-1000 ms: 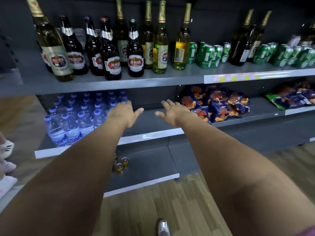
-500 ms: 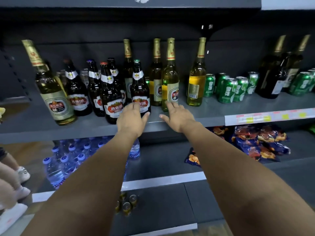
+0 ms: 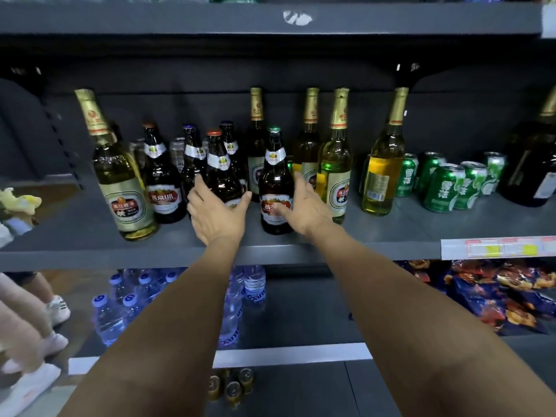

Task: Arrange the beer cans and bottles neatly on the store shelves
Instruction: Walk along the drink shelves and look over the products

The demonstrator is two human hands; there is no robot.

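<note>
Both arms reach up to the grey shelf [image 3: 75, 236], where a dark brown bottle with a green cap [image 3: 275, 182] stands upright near the front edge, between the two hands. The right hand [image 3: 304, 206] lies spread against its right side, thumb across the red label, while the left hand [image 3: 215, 212] hangs loose with fingers extended just left of it, in front of a red-capped brown bottle [image 3: 219, 173].

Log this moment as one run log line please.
step: reach | left hand: open at red-capped bottle | right hand: open beside green-capped bottle | nothing lifted
</note>
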